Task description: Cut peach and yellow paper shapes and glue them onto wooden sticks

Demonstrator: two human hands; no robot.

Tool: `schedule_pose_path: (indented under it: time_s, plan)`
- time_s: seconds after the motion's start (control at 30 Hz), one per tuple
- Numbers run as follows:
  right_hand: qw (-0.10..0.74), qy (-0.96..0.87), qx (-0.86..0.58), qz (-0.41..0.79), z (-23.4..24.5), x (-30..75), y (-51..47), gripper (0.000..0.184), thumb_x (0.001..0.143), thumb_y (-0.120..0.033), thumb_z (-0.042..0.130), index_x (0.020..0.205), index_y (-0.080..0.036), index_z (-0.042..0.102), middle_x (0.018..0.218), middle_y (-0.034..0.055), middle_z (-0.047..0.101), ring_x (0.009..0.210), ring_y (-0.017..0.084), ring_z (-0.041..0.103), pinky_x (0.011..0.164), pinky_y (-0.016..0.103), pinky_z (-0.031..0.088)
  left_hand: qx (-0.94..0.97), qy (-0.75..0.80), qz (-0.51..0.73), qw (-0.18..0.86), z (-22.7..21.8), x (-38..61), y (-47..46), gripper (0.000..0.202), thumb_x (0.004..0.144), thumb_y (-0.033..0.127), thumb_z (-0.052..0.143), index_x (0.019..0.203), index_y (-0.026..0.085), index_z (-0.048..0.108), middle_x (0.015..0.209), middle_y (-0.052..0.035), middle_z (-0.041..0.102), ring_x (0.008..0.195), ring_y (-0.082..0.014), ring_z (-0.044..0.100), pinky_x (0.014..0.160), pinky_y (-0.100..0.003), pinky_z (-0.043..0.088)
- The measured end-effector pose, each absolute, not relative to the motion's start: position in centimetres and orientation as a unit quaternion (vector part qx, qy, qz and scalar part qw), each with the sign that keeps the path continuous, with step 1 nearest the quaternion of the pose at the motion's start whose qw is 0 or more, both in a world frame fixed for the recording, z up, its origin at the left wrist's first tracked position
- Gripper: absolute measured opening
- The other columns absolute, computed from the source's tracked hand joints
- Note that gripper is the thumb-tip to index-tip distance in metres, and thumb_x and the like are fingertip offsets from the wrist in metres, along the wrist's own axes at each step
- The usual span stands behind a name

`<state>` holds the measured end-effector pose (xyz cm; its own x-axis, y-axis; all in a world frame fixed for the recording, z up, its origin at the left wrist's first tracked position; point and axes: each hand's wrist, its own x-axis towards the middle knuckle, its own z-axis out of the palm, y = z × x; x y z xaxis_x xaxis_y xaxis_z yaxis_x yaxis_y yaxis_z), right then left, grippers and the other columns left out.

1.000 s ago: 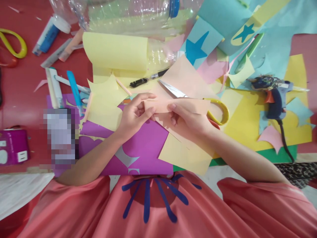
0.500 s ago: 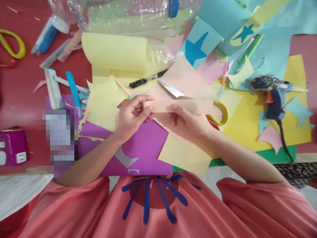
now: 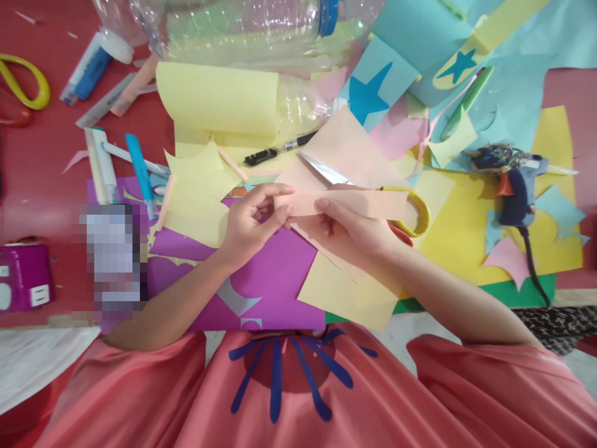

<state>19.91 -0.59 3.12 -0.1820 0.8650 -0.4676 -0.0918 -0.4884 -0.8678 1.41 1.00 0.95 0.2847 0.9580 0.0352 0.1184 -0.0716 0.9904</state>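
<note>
Left hand (image 3: 252, 221) pinches the paper strip (image 3: 358, 200) by one end, right hand (image 3: 364, 229) nearer its middle, over scissors (image 3: 326, 170). Looks like a strip-handling step; next move likely needs light, even grip.

The place is looking like a craft workspace: purple paper (image 3: 275, 274) is reaching the near edge of the tabletop (image 3: 41, 162), scissors (image 3: 332, 173) are lying on peach paper (image 3: 345, 134), and a glue gun (image 3: 518, 196) is resting on yellow paper (image 3: 466, 230).
</note>
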Motion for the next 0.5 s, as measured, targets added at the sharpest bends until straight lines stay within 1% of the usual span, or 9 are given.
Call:
schedule_pose_path:
  time_s: [0.1, 0.17, 0.23, 0.37, 0.5]
  plan:
    - [0.346, -0.368, -0.551, 0.665, 3.17, 20.0, -0.5, 0.038, 0.092, -0.025, 0.053, 0.055, -0.02, 0.049, 0.055, -0.0034, 0.048, 0.057, 0.008, 0.046, 0.057, 0.021, 0.045, 0.61, 0.452, 0.399, 0.515, 1.09, 1.37, 0.96, 0.031, 0.085, 0.049, 0.065, 0.1, 0.022, 0.068, 0.081, -0.0002, 0.073, 0.051, -0.0076, 0.065, 0.051, -0.019, 0.055]
    - [0.349, -0.373, -0.553, 0.658, 3.1, 20.06, -0.49, 0.037, 0.09, -0.027, 0.055, 0.055, -0.02, 0.049, 0.054, -0.0034, 0.048, 0.056, 0.008, 0.046, 0.056, 0.021, 0.045, 0.613, 0.461, 0.394, 0.507, 1.17, 1.34, 0.96, 0.032, 0.087, 0.05, 0.063, 0.101, 0.022, 0.069, 0.09, -0.0022, 0.075, 0.052, -0.0074, 0.065, 0.053, -0.019, 0.055]
    - [0.35, -0.38, -0.549, 0.657, 2.98, 20.08, -0.51, 0.037, 0.089, -0.031, 0.057, 0.054, -0.02, 0.05, 0.054, -0.0033, 0.049, 0.055, 0.007, 0.047, 0.055, 0.02, 0.044, 0.617, 0.465, 0.394, 0.498, 1.22, 1.33, 0.97, 0.032, 0.087, 0.049, 0.063, 0.101, 0.021, 0.07, 0.095, -0.0028, 0.076, 0.052, -0.0071, 0.065, 0.053, -0.019, 0.055]
    - [0.353, -0.383, -0.546, 0.656, 2.94, 20.03, -0.55, 0.039, 0.089, -0.032, 0.057, 0.052, -0.02, 0.05, 0.053, -0.0032, 0.049, 0.055, 0.007, 0.047, 0.055, 0.02, 0.044, 0.617, 0.46, 0.407, 0.492, 1.25, 1.34, 0.99, 0.026, 0.087, 0.043, 0.066, 0.101, 0.022, 0.072, 0.092, -0.0016, 0.076, 0.051, -0.0063, 0.064, 0.051, -0.018, 0.053]
    - [0.35, -0.381, -0.544, 0.661, 3.17, 20.0, -0.53, 0.04, 0.09, -0.029, 0.055, 0.052, -0.02, 0.051, 0.054, -0.0031, 0.049, 0.056, 0.008, 0.046, 0.058, 0.021, 0.046, 0.613, 0.453, 0.417, 0.495, 1.22, 1.36, 0.99, 0.023, 0.087, 0.04, 0.066, 0.1, 0.023, 0.073, 0.083, 0.0002, 0.074, 0.051, -0.0065, 0.063, 0.051, -0.019, 0.053]
